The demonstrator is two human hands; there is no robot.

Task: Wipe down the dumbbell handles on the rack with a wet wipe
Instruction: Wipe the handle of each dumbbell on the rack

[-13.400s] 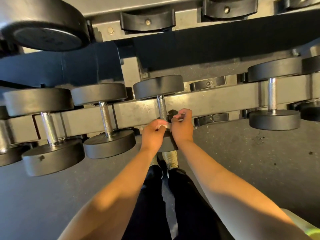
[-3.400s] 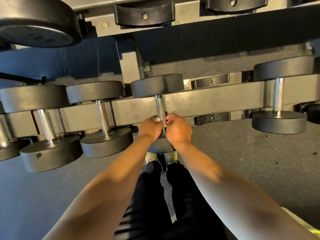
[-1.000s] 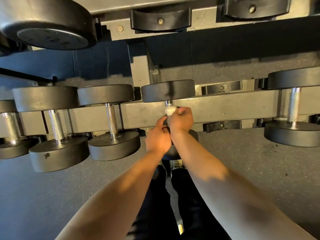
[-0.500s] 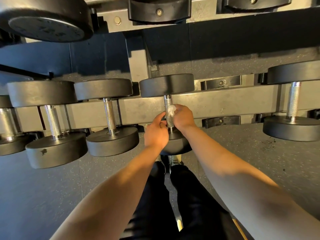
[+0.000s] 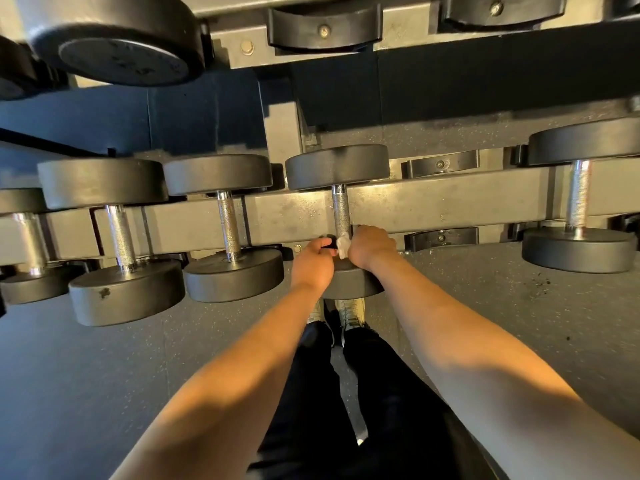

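On the rack's lower rail [image 5: 433, 206], the middle dumbbell's handle [image 5: 341, 211] is bare along its far part. Its near end is crowded by the left hand [image 5: 313, 261], the right hand [image 5: 372, 245] and the wet wipe [image 5: 344, 244]. Toward the rail's left end the neighbouring dumbbell [image 5: 228, 226] sits close, the far heads almost meeting. Toward the right end, two unfilled cradles [image 5: 441, 239] leave a wide open stretch before the next dumbbell [image 5: 578, 199]. The upper shelf [image 5: 408, 36] overhangs the far side. The floor [image 5: 519, 306] along the rack's front edge lies open.
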